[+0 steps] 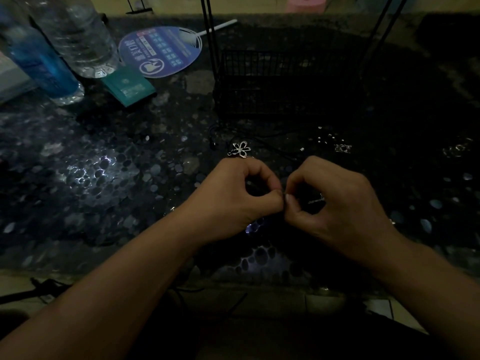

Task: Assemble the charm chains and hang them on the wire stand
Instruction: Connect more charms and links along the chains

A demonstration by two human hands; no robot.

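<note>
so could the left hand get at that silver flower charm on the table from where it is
Probably yes: the flower charm lies just beyond the left hand with nothing between, but that hand is busy pinching something small against the right hand.

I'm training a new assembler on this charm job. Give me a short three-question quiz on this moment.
1. True or false: the flower charm lies on the table beyond the hands.
2. Where do the left hand and right hand meet? A) over the wire stand B) fingertip to fingertip near the table edge C) on the fan
3. Fill in: beside the fan stand two plastic ____.

Key: 1 true; 2 B; 3 bottles. What the fingers pinch is too dark to name.
</note>
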